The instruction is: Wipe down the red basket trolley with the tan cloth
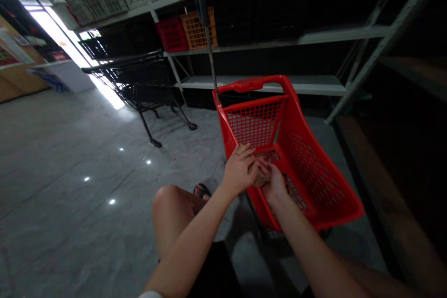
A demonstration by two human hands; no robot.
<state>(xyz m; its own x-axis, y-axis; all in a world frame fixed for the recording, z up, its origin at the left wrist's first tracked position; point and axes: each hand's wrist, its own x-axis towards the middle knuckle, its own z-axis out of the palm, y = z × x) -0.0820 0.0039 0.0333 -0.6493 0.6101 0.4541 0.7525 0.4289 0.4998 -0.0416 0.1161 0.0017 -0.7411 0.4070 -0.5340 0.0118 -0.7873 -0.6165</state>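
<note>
A red plastic basket cart with slotted and gridded walls stands in front of me. At its near rim, my left hand has its fingers bent over a small brown, crumpled piece that looks like cloth. My right hand grips the same piece from the other side, its fingers curled close to the left ones. Both hands partly cover the rim and the piece. The cart's long pull handle rises from the far left corner and ends in a dark grip.
A black shopping trolley stands on the grey floor to the left. Behind the cart are metal shelves bearing red, orange, white and dark crates. My bent knee is left of the cart. A dark low ledge runs along the right.
</note>
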